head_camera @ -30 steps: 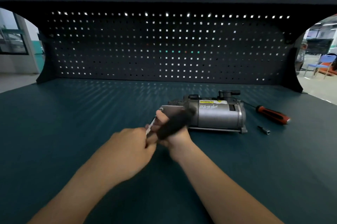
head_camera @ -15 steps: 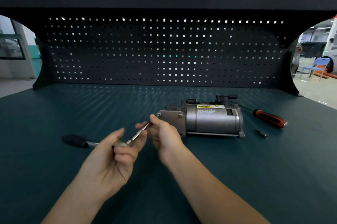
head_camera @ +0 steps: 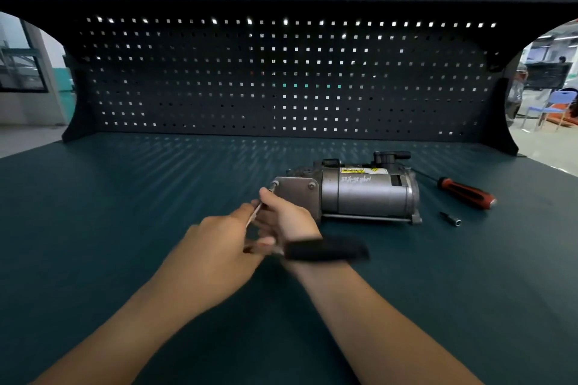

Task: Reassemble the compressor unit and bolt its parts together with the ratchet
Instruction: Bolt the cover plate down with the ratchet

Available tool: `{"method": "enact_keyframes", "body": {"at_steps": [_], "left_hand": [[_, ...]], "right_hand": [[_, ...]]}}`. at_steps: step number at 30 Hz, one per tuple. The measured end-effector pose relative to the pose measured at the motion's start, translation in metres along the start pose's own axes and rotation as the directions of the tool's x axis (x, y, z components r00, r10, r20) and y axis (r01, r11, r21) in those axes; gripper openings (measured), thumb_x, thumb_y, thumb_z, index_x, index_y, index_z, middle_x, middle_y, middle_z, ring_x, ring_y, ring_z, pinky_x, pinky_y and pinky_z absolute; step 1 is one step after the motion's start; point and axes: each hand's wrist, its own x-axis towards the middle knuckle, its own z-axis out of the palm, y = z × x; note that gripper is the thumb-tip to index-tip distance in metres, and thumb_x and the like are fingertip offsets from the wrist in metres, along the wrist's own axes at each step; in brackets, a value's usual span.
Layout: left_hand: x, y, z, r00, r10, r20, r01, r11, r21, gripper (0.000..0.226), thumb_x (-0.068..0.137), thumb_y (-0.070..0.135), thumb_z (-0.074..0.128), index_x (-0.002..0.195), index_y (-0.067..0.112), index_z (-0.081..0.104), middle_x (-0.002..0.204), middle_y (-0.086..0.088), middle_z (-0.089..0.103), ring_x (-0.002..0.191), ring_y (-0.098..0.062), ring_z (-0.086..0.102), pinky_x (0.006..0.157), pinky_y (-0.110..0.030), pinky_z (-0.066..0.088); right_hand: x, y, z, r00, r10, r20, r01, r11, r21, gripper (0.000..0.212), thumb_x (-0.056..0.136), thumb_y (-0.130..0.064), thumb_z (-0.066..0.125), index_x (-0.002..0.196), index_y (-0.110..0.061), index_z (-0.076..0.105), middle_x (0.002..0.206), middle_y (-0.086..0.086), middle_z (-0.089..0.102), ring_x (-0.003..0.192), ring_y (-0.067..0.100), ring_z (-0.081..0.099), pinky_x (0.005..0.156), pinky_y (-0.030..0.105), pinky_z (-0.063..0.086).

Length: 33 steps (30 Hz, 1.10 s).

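Note:
The grey metal compressor unit (head_camera: 359,193) lies on its side on the dark green bench, its flat end plate facing me with two bolt heads showing. A ratchet with a thin extension bar (head_camera: 255,212) is set on the plate's top left bolt (head_camera: 275,184). Its black handle (head_camera: 325,248) is blurred and points right across my right wrist. My left hand (head_camera: 219,250) grips the ratchet at its head. My right hand (head_camera: 283,215) pinches the extension bar near the bolt.
A red and black screwdriver (head_camera: 466,192) lies right of the compressor, and a small loose socket bit (head_camera: 452,219) lies in front of it. A black pegboard (head_camera: 281,81) closes the back of the bench (head_camera: 125,228).
The ratchet handle has swung from pointing left half a second ago to pointing right across my right wrist. Both hands have stayed at the end plate's bolt.

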Motion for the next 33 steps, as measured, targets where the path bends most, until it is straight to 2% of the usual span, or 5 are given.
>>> {"method": "enact_keyframes", "body": {"at_steps": [7, 16, 24, 29, 33], "left_hand": [[-0.007, 0.006, -0.007, 0.735, -0.197, 0.649, 0.369, -0.687, -0.626, 0.022, 0.084, 0.025, 0.050, 0.094, 0.005, 0.053, 0.050, -0.001, 0.045, 0.023, -0.002, 0.028, 0.022, -0.011, 0.020], [-0.003, 0.002, -0.008, 0.996, -0.039, 0.082, 0.036, 0.999, 0.037, 0.018, 0.093, 0.037, 0.045, 0.095, 0.021, 0.053, 0.074, 0.012, 0.061, 0.064, -0.005, 0.056, 0.054, -0.018, 0.035], [-0.006, 0.002, 0.003, 0.998, -0.052, 0.022, 0.053, 0.996, -0.078, 0.053, 0.089, 0.051, 0.048, 0.135, 0.024, 0.041, 0.103, 0.001, 0.065, 0.086, -0.014, 0.064, 0.065, -0.022, 0.043], [-0.010, 0.005, -0.003, 0.761, -0.158, 0.630, 0.452, -0.567, -0.688, 0.033, 0.080, 0.032, 0.054, 0.099, 0.005, 0.059, 0.056, -0.006, 0.055, 0.025, -0.002, 0.032, 0.024, -0.011, 0.023], [-0.006, 0.002, -0.009, 0.761, -0.202, 0.616, 0.477, -0.469, -0.743, 0.024, 0.080, 0.023, 0.053, 0.098, 0.008, 0.057, 0.049, 0.002, 0.044, 0.025, -0.001, 0.028, 0.023, -0.011, 0.020]], "right_hand": [[0.000, -0.003, -0.007, 0.996, 0.068, 0.056, -0.056, 0.981, -0.183, 0.023, 0.091, -0.038, 0.054, 0.081, -0.020, 0.063, 0.077, -0.007, 0.073, 0.100, 0.015, 0.062, 0.097, 0.044, 0.032], [0.006, 0.001, -0.006, 0.998, -0.039, 0.040, 0.048, 0.968, -0.244, 0.022, 0.092, -0.032, 0.056, 0.083, -0.014, 0.062, 0.068, 0.000, 0.065, 0.060, 0.012, 0.061, 0.059, 0.025, 0.046], [0.003, -0.002, -0.003, 0.998, 0.003, 0.060, 0.000, 0.999, -0.047, 0.025, 0.092, -0.024, 0.056, 0.071, -0.009, 0.057, 0.061, 0.003, 0.066, 0.044, 0.009, 0.058, 0.046, 0.022, 0.045], [0.003, -0.001, -0.002, 0.994, 0.043, 0.102, -0.035, 0.997, -0.074, 0.024, 0.094, -0.033, 0.050, 0.079, -0.015, 0.058, 0.063, -0.006, 0.069, 0.053, 0.007, 0.059, 0.054, 0.021, 0.042], [0.005, 0.003, -0.003, 0.998, 0.006, 0.057, 0.003, 0.988, -0.153, 0.025, 0.093, -0.038, 0.052, 0.083, -0.017, 0.062, 0.065, -0.007, 0.070, 0.063, 0.008, 0.060, 0.064, 0.025, 0.039]]}}
